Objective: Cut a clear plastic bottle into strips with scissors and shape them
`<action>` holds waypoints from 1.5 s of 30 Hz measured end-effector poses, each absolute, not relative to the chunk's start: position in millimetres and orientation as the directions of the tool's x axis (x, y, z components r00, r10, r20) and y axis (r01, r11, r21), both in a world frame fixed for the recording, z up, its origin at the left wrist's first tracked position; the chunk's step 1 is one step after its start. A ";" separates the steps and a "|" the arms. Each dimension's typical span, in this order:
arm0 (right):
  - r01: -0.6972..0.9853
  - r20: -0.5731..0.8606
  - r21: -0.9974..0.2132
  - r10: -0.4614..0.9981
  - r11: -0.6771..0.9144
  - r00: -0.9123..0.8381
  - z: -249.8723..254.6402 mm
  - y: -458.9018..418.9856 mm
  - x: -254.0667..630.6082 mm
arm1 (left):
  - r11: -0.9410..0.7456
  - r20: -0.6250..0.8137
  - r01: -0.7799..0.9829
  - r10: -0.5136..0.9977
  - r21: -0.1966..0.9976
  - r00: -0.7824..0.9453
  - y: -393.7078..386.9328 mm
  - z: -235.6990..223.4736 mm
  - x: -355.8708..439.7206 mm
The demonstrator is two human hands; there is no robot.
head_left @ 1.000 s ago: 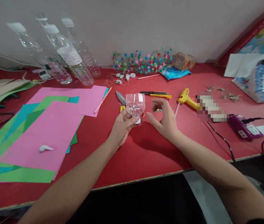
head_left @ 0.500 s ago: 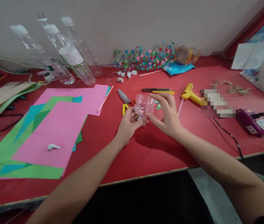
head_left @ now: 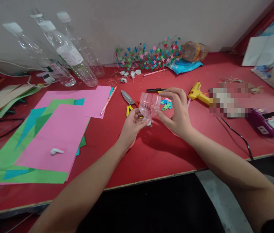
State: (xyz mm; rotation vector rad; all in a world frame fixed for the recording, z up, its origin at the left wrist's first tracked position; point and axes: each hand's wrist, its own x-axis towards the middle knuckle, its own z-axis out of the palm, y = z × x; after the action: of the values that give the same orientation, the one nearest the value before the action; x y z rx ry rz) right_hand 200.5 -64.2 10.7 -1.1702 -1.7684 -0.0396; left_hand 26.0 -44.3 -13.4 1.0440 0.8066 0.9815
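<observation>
A clear cut-off plastic bottle top (head_left: 149,103) is held above the table, its wide cut end up and its white-capped neck down. My left hand (head_left: 134,124) grips it low around the neck, fingers and thumb closed. Beside its right side is my right hand (head_left: 178,113), curved, with thumb and fingers spread apart; whether the fingertips touch the rim I cannot tell. Small coloured paper stars (head_left: 166,104) lie just behind the right hand. Scissors (head_left: 127,97) with yellow-and-red handles rest behind the left hand, partly hidden, next to a black-and-yellow box cutter (head_left: 153,90).
Coloured paper sheets (head_left: 54,132) with a white earbud (head_left: 56,151) cover the left side. Plastic bottles (head_left: 71,58) stand behind. A star-covered bottle (head_left: 146,55) lies by the wall. To the right are a yellow glue gun (head_left: 198,94) and a purple power strip (head_left: 265,121).
My right hand has shifted slightly right and up, uncovering more paper stars. The bottle top has tipped a little, still in my left hand. The camera view has shifted slightly.
</observation>
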 end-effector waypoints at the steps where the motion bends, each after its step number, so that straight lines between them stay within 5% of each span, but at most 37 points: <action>1: 0.719 0.726 -0.445 0.685 0.534 -0.059 11.5 -64.3 200.9 | 0.181 -0.079 -0.261 0.930 0.948 0.358 -44.0 -13.5 26.2; 17: 0.640 0.770 -0.493 0.638 0.590 0.005 16.6 -66.5 201.9 | 0.177 -0.082 -0.227 0.923 0.958 0.375 -43.2 -17.1 25.7; 32: 0.596 0.589 -0.679 0.802 0.429 0.094 15.0 -63.1 201.8 | 0.079 -0.001 -0.203 0.934 0.976 0.358 -43.4 -22.4 26.4; 45: 0.668 0.697 -0.549 0.716 0.502 0.035 18.4 -66.6 202.6 | 0.104 -0.021 -0.210 0.931 0.972 0.363 -43.4 -21.3 26.1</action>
State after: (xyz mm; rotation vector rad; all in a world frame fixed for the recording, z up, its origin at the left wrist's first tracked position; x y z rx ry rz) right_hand 202.6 -66.6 18.4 -1.1956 -1.6648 0.0550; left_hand 26.1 -43.4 -21.3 1.1501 0.8086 0.9934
